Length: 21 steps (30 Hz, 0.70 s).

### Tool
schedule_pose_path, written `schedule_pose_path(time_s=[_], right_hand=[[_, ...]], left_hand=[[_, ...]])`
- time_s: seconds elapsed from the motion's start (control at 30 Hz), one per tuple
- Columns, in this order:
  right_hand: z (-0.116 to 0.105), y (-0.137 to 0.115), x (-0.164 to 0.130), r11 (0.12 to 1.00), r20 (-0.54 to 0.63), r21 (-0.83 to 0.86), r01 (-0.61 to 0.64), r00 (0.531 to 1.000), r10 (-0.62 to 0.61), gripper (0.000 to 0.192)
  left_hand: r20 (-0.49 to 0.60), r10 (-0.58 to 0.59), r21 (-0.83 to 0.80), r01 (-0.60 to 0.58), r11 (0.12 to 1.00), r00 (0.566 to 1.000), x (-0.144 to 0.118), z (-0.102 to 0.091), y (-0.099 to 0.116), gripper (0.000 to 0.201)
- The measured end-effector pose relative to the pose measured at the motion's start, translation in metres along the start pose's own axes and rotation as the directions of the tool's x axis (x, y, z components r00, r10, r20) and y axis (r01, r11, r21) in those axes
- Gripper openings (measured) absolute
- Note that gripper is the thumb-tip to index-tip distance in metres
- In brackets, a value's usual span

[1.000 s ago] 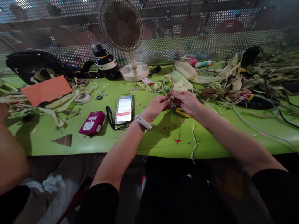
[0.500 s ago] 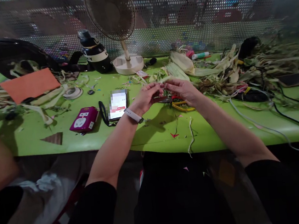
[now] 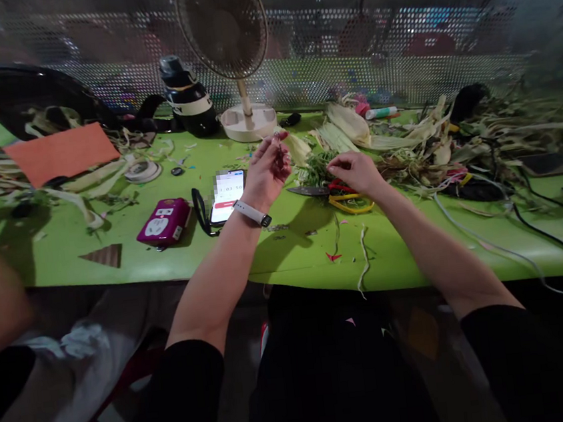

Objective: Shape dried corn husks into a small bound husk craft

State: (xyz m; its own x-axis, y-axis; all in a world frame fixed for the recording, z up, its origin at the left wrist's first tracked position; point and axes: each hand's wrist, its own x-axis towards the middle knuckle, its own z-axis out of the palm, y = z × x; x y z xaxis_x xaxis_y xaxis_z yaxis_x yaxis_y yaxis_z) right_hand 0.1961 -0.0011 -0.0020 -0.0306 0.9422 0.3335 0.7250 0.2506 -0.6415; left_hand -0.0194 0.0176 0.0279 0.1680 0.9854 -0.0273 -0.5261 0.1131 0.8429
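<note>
The right hand (image 3: 355, 171) has thumb and fingertips brought together; the left hand (image 3: 270, 168) is raised with fingers curled. I cannot tell if either holds something. The scissors (image 3: 309, 191) lie just below the right hand, beside green stems (image 3: 318, 170), well inside the near edge of the table (image 3: 307, 262). Between scissors and this edge, a string (image 3: 365, 256) and small scraps leave room for moving. Leftward, the phone (image 3: 227, 200) is near the left wrist. Toward the back edge, husks (image 3: 348, 127) and the fan (image 3: 249, 122) stand in the way; toward the right edge, cables (image 3: 491, 248).
</note>
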Motion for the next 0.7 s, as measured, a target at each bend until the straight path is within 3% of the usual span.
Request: schedule_pose_path(time_s=[0.17,0.27,0.37,0.53,0.67,0.7], right_hand=[[0.013,-0.005,0.010,0.994,0.136,-0.074,0.084,0.988,-0.073,0.016],[0.030,-0.017,0.028,0.963,0.230,-0.134,0.233,0.953,-0.198,0.015],[0.055,-0.030,0.048,0.927,0.341,-0.145,0.346,0.897,-0.281,0.012],[0.084,-0.035,0.065,0.954,0.432,-0.113,0.276,0.879,-0.203,0.007],[0.068,-0.031,0.069,0.975,0.396,-0.015,0.220,0.897,-0.196,0.007],[0.060,-0.029,0.070,0.986,0.364,0.109,0.128,0.918,-0.160,0.010]], left_hand=[[0.040,0.099,-0.097,-0.095,0.991,0.994,-0.013,0.006,0.020,0.025],[0.045,0.177,-0.161,-0.168,0.973,0.983,-0.016,0.006,0.030,0.027],[-0.004,0.178,-0.138,-0.176,0.975,0.984,-0.015,0.004,0.035,0.027],[-0.065,0.113,-0.088,-0.119,0.989,0.991,-0.010,0.001,0.037,0.030],[-0.068,0.122,-0.129,-0.130,0.983,0.990,-0.006,-0.002,0.037,0.029],[-0.072,0.130,-0.135,-0.139,0.981,0.989,-0.006,-0.003,0.037,0.028]])
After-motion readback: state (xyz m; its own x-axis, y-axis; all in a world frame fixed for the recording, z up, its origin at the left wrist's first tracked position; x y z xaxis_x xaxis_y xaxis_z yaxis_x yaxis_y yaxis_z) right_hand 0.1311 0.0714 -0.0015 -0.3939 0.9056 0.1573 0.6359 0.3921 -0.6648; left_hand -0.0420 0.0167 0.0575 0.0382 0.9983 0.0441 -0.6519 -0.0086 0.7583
